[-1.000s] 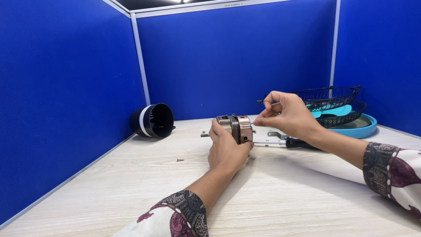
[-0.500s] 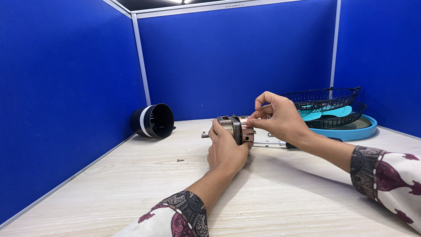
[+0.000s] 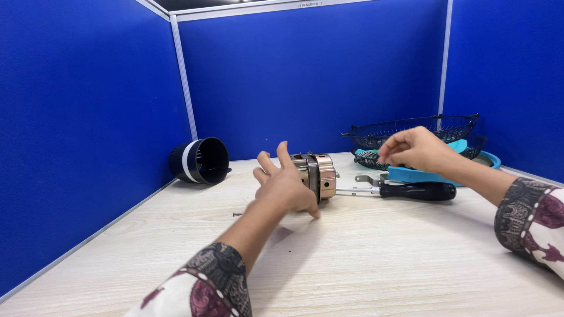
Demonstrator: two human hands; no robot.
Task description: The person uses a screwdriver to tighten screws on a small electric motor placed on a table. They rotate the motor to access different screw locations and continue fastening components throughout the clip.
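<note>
Centrally placed on the table: a metal cylinder, lying on its side, long axis running left to right across the view. Left hand pressed against its near-left end, fingers spread and raised, thumb down by the table beneath the part; loosely opened, bracing rather than clasping. Lying just right of those fingers, so nearer to this hand by far. Right hand lifted well apart, up and to the right, hovering above the blue tray and before the wire baskets; fingertips pinched together, whether on something tiny cannot be told. Below that hand, a screwdriver flat on the table, black handle to the right, shaft aimed left at the cylinder's right end, tip touching or nearly so. Off to the left, near the blue wall, a black tube with a white band, open mouth facing right. Small screw alone on the table, left of the forearm.
</note>
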